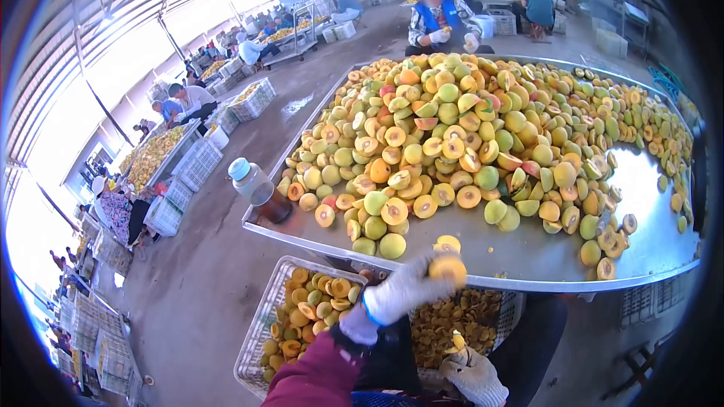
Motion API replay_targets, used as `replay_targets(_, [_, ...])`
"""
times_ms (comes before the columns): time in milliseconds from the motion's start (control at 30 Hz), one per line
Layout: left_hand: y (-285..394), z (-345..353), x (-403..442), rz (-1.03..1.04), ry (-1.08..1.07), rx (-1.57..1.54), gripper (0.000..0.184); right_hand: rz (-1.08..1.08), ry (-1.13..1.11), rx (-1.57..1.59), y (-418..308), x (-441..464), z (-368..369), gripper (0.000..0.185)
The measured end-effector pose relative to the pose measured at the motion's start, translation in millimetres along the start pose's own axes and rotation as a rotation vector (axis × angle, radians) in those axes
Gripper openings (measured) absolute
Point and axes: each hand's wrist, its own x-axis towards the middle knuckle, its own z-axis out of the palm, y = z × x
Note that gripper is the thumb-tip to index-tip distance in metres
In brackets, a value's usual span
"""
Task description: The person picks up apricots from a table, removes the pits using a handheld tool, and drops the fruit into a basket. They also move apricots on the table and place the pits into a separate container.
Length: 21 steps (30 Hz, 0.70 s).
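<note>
My left hand [400, 286], in a white glove and maroon sleeve, is closed on a halved yellow fruit [448, 270] over the near edge of the metal table [362, 258]. Another cut half [447, 244] lies on the tabletop just beyond it. Lower down, my right hand [477, 378], also gloved, holds a small tool with a yellowish tip [457, 341]. Beneath that hand is a crate of brown pieces [456, 316]. A white crate [253, 347] of fruit halves stands to the left. The large fruit pile [452, 128] covers much of the table.
A bottle [260, 190] of brown liquid with a light-blue cap stands at the table's left corner. Across the table sits a person [441, 19] in a blue vest, with gloved hands. More people, fruit tables and white crates [197, 164] line the left side and background.
</note>
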Motion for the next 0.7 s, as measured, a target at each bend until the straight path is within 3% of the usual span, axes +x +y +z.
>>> replay_targets(67, [-8.2, 24.6, -25.1, 0.294, -0.258, 0.429, 0.051, 0.093, 0.24, -0.385, -11.6, 3.8, 10.6, 0.021])
replay_targets(100, [-7.6, 31.9, -37.3, 0.286, -0.308, 0.519, 0.045, 0.119, 0.257, -0.392, -25.2, -0.5, 14.1, 0.033])
replay_targets(133, [-12.3, 37.2, -41.2, 0.266, -0.343, 0.498, 0.045, 0.153, 0.281, -0.374, -15.4, -0.9, 14.6, 0.033])
replay_targets(200, [-21.8, 47.4, -46.7, 0.111, 0.058, 0.021, 0.038, -0.293, 0.322, -0.243, 12.5, 1.7, 16.1, 0.022])
replay_targets(233, [-23.2, 45.3, -42.2, 0.062, 0.143, -0.022, 0.036, -0.254, 0.362, -0.229, 6.5, -9.2, 18.1, 0.022])
replay_targets(300, [-11.2, 47.1, -46.6, -0.069, 0.098, -0.163, 0.034, 0.007, 0.195, -0.267, -25.5, -18.2, 17.7, 0.032])
replay_targets(333, [-8.9, 49.6, -48.4, -0.097, 0.073, -0.198, 0.034, 0.031, 0.228, -0.255, -26.4, -19.0, 17.8, 0.032])
replay_targets(433, [-5.7, 57.6, -53.1, -0.184, 0.043, -0.191, 0.043, 0.027, 0.235, -0.402, -18.6, -15.1, 18.9, 0.036])
replay_targets(533, [-19.5, 55.1, -56.2, -0.153, -0.009, -0.088, 0.054, -0.106, 0.257, -0.229, 31.7, 0.9, 21.6, 0.036])
replay_targets(567, [-25.1, 54.1, -56.4, -0.102, -0.041, -0.019, 0.063, -0.105, 0.339, -0.569, -11.1, -13.3, 21.5, 0.036])
replay_targets(700, [-20.1, 59.8, -57.3, -0.12, -0.081, 0.073, 0.078, -0.067, 0.405, -0.632, -18.0, -16.1, 23.9, 0.035])
